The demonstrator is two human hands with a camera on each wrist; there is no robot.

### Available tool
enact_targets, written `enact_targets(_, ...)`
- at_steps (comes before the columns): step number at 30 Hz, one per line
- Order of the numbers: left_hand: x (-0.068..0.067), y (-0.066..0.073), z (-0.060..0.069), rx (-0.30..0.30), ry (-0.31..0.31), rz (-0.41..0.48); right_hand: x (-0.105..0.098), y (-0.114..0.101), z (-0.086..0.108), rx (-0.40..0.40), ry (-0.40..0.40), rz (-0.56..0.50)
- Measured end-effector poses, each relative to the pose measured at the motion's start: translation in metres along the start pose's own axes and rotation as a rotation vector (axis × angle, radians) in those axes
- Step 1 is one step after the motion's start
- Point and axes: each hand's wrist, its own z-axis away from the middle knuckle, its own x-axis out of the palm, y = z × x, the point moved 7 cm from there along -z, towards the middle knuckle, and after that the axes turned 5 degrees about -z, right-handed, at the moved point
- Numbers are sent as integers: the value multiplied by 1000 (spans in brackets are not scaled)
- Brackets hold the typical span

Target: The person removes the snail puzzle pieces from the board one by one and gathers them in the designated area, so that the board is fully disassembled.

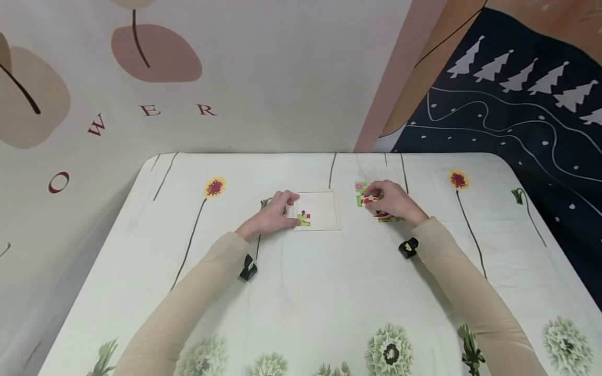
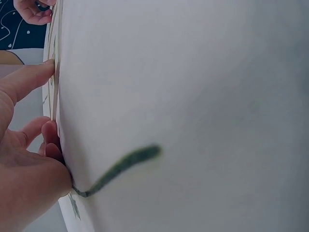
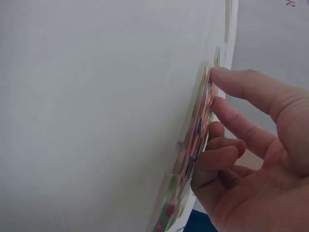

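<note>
A flat white puzzle board [image 1: 322,207] lies on the table, with a small green and red puzzle piece [image 1: 304,221] in its lower left corner. My left hand [image 1: 275,213] grips the board's left edge, thumb by that piece and curled fingers along the edge. To the right of the board, my right hand [image 1: 391,199] pinches a red and white puzzle piece [image 1: 369,200] between thumb and forefinger. Under and beside it lie several colourful puzzle pieces [image 3: 170,200], partly hidden by the hand. The right wrist view shows them side-on, close together, some overlapping.
The table wears a white cloth [image 1: 301,292] printed with flowers and stems. Its far edge meets a pale printed wall covering [image 1: 282,104], and a dark panel with white trees [image 1: 508,115] is at the right.
</note>
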Motion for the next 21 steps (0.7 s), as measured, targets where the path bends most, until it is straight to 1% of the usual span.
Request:
enact_targets(4, 0, 0, 0, -5, 1, -4, -1, -3, 2, -25, 15, -5)
enact_targets(9, -2, -1, 1, -17, 8, -8, 0, -15, 6, -86, 50, -22)
enact_targets(14, -2, -2, 1, -16, 9, -13, 13, -32, 9, -156, 49, -30)
enact_targets(18, -3, -1, 1, -13, 7, -10, 24, -43, 10, -212, 42, -60)
enact_targets(21, -3, 1, 2, -4, 3, -16, 31, -47, 8, -221, 36, -82)
